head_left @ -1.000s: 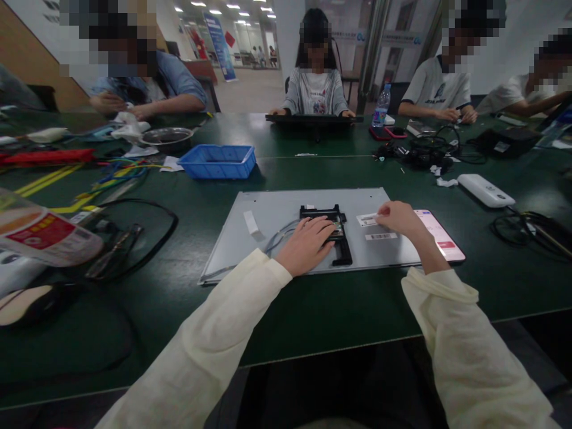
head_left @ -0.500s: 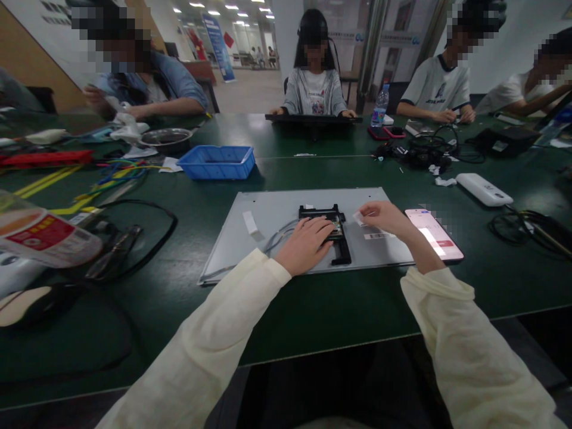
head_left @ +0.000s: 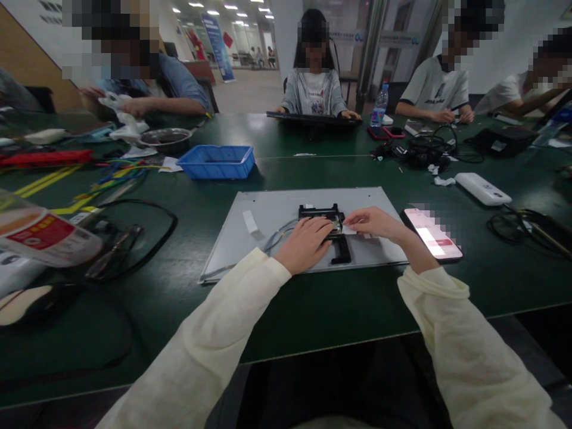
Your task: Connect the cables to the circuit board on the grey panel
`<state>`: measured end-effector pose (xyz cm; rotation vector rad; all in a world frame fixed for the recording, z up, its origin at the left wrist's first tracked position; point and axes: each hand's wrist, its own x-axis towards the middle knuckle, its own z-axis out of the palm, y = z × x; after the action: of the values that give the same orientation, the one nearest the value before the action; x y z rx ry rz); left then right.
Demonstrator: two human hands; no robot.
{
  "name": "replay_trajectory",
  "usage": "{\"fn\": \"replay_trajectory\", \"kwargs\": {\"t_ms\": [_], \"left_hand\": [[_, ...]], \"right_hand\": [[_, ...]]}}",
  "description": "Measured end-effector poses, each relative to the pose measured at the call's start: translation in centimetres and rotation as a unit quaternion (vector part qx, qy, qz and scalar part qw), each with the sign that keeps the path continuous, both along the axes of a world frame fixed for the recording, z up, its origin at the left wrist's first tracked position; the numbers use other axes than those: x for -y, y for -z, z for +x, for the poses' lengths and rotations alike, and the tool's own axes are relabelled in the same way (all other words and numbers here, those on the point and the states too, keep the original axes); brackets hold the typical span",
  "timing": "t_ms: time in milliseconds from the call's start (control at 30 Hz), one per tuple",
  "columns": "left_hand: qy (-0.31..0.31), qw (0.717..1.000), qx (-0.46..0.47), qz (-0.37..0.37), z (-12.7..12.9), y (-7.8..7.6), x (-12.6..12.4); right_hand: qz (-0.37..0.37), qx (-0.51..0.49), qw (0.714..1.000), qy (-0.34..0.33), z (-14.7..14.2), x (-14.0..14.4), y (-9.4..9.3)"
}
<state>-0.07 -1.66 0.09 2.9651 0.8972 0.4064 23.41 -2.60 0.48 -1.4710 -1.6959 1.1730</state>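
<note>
A grey metal panel [head_left: 277,211] lies flat on the green table [head_left: 313,310] in front of me. A black bracket with a small circuit board [head_left: 328,213] sits at its middle, with thin wires curving off to the left. My left hand [head_left: 304,243] rests flat on the panel, fingers on the board's left side. My right hand [head_left: 378,223] pinches a small white barcode sticker [head_left: 350,229] and holds it at the board's right edge. A white tape strip [head_left: 250,221] is stuck on the panel further left.
A lit phone [head_left: 431,234] lies right of the panel. A blue tray [head_left: 217,161] stands behind it, coloured wires [head_left: 111,173] and a black cable loop [head_left: 147,232] to the left, a white device [head_left: 482,189] and cables to the right. Several people sit around the table.
My right hand picked the white sticker off the panel's right part and carried it left to the circuit board. My left hand stayed on the board.
</note>
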Motion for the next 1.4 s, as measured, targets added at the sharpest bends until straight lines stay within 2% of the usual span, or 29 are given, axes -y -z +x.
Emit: {"fn": "replay_trajectory", "kwargs": {"t_ms": [300,533,867,1000,1100,1167,1267,1333,1400], "left_hand": [[0.002,1.0,0.0,0.026,0.2,-0.2,0.3],[0.036,0.997,-0.034,0.062,0.8,-0.3,0.7],[0.02,0.995,-0.062,0.069,1.3,-0.3,1.0],[0.024,0.996,-0.057,0.062,1.3,-0.5,1.2],[0.019,0.998,-0.027,0.051,0.8,-1.3,0.9],[-0.002,0.999,0.009,0.039,-0.1,-2.4,0.3],[-0.067,0.995,0.071,0.019,-2.8,-4.3,-1.5],[-0.125,0.985,0.115,0.004,-5.2,-5.1,-3.0],[-0.204,0.968,0.149,-0.015,-7.9,-5.2,-4.6]], "right_hand": [[0.013,-0.01,1.0,0.005,-0.5,0.0,0.3],[0.034,-0.008,0.999,0.013,-0.8,0.1,0.6],[0.129,0.083,0.988,-0.004,-0.8,-0.1,1.1],[0.129,0.101,0.986,0.004,-0.8,0.0,0.8],[0.133,0.103,0.986,0.025,-0.7,0.0,0.7],[0.147,0.108,0.982,0.049,-0.6,-0.1,0.6],[0.173,0.107,0.975,0.085,-0.6,-0.1,0.4],[0.19,0.103,0.971,0.098,-0.6,-0.1,0.3],[0.206,0.095,0.968,0.104,-0.8,-0.1,0.2]]}}
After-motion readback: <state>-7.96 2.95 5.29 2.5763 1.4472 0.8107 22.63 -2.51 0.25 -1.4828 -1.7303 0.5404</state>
